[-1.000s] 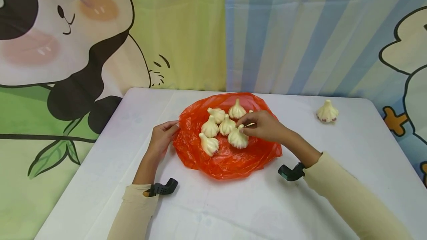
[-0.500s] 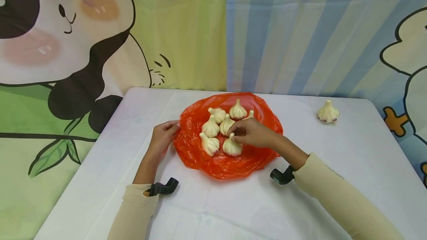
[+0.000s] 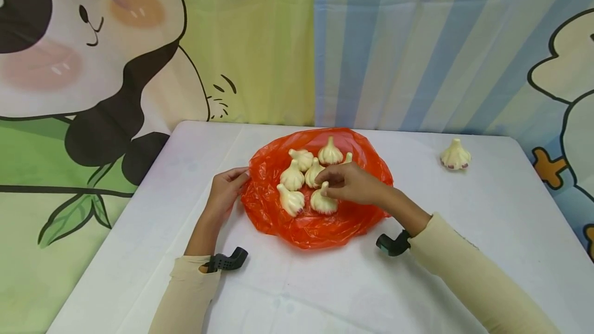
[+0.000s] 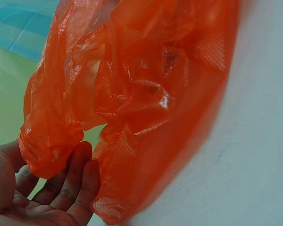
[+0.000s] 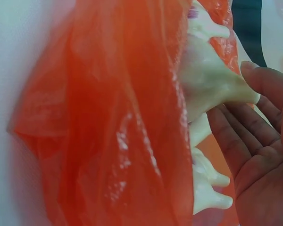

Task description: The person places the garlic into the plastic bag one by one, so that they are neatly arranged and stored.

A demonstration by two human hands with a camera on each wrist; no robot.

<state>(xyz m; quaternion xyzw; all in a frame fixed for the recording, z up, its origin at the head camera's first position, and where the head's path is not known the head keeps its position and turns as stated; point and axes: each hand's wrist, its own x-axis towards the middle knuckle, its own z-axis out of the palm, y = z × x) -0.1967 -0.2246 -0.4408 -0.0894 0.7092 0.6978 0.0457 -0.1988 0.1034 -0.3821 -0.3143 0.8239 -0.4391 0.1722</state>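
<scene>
An orange-red plastic bag (image 3: pixel 320 233) lies spread open on the table with several garlic bulbs (image 3: pixel 291 201) in it. At its left edge my left hand (image 3: pixel 224 189) pinches the thin film between thumb and fingers, as the left wrist view shows close up. My right hand (image 3: pixel 355 183) is over the bag's right half, at the stem of the front garlic bulb (image 3: pixel 324 203). In the right wrist view the thumb (image 5: pixel 266 80) stands off that stem, and the extended fingers lie behind it. The right hand partly hides another bulb (image 3: pixel 348 157) at the back right.
One more garlic bulb (image 3: pixel 456 155) stands alone near the back right of the white-covered table (image 3: pixel 287 293). A printed curtain (image 3: pixel 260 45) hangs right behind the far edge. Both wrists wear small black cameras.
My right hand has moved left and towards me with the garlic bulb, setting it at the front of the group, and its fingers have loosened from the stem. The left hand has stayed still.
</scene>
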